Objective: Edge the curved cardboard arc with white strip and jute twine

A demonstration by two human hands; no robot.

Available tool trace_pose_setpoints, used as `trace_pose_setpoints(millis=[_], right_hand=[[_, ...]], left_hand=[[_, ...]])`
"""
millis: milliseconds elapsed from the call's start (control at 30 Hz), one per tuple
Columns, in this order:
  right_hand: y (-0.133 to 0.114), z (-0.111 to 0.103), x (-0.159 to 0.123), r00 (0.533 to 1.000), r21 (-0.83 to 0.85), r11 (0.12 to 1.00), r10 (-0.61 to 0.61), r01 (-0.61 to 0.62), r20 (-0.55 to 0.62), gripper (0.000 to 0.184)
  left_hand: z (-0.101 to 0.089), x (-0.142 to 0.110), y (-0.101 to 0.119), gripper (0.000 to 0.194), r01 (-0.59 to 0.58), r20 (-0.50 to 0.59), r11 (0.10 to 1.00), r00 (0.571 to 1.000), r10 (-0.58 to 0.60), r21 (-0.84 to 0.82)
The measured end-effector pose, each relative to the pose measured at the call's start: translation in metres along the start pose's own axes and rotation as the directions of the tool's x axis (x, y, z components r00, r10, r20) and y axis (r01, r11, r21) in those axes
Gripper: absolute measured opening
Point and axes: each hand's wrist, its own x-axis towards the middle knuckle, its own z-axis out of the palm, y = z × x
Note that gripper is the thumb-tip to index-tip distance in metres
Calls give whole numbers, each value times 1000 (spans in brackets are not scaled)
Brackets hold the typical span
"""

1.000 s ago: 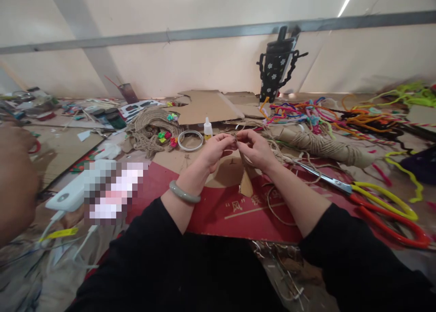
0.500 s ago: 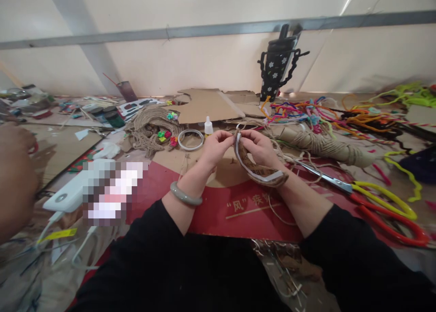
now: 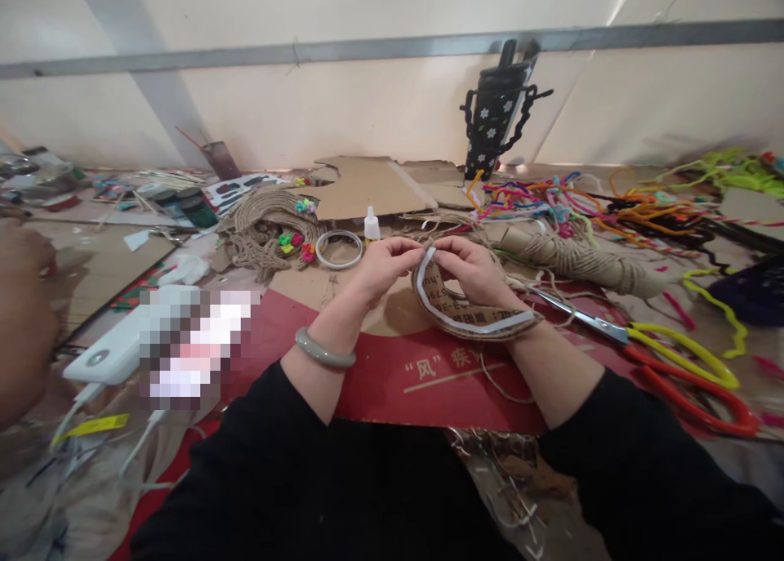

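In the head view, the cardboard crescent [image 3: 450, 303] is the landmark; its upper end is partly hidden by fingertips, and its printing is partly covered and too small to read in full; the left hand [image 3: 392, 269] and the right hand [image 3: 470, 273] both pinch that upper end between thumb and fingers, while the lower end lies against the right wrist; the curled fingers of both hands are partly out of sight.

Left of the crescent, another person's hand [image 3: 24, 255] is blurred and cut off by the frame, its finger state impossible to tell; nearer, a pixelated patch [image 3: 205, 349] masks a bright object beside a smooth white power bank [image 3: 131, 340]; the lower part of the white-capped bottle [image 3: 371, 226] is hidden behind the left hand.

The crescent is brown and curved, edged with rough twine, a flat white strip [image 3: 471, 327] following its bend; beneath it lies a red board [image 3: 392, 389], its lettering partly covered; to its right are a twine-wound tube [image 3: 581, 263] and metal scissors [image 3: 597, 324] with yellow and red handles; beyond it to the left are a smooth pale ring [image 3: 339, 264] and coiled, ropy twine [image 3: 263, 218].
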Motion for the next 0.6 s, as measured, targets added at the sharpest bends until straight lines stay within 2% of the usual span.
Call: trace_pose_setpoints(millis=[333,600], right_hand=[[-3,1,-3,998,-78,997,15,-19,-54,16],[-2,1,-3,999,-62,998,13,-15,-31,19]], left_hand=[[1,0,-3,17,5,51,1000,999,-6,17],[-1,-1,-4,15,15,48,999,999,-17,48]])
